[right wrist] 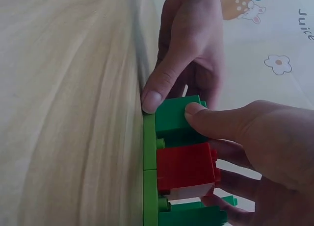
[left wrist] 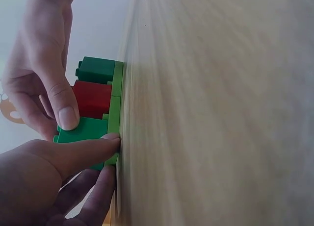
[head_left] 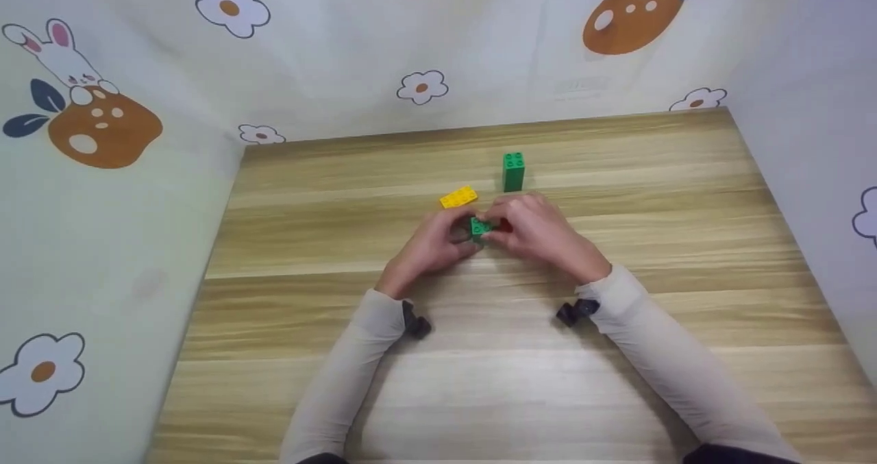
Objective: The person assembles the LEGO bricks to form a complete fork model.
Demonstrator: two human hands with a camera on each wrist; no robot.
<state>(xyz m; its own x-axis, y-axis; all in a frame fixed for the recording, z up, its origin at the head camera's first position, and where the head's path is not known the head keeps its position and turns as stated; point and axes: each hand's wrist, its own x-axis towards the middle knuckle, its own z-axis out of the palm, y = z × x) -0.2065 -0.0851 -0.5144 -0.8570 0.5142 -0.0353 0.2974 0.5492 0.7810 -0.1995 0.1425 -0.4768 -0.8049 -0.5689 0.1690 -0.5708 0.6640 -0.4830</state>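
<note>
My left hand [head_left: 438,241] pinches the near end of a row of thin light green toy-brick plates [left wrist: 114,113] lying on the table, its thumb also against a green toy brick [right wrist: 176,115]. My right hand [head_left: 534,227] grips that green brick from above, thumb on its side. On the same plates, beside the green brick, stands a red brick [right wrist: 186,167], and past it a darker green brick [left wrist: 96,69]. In the head view the hands cover the red brick and most of the plates; only the studded top of the green brick shows between the fingertips.
A yellow studded plate [head_left: 458,197] lies just behind my left hand. Behind my right hand a tall green block [head_left: 513,173] stands upright. Printed cloth walls [head_left: 329,73] rise at the back and both sides of the wooden table [head_left: 308,210].
</note>
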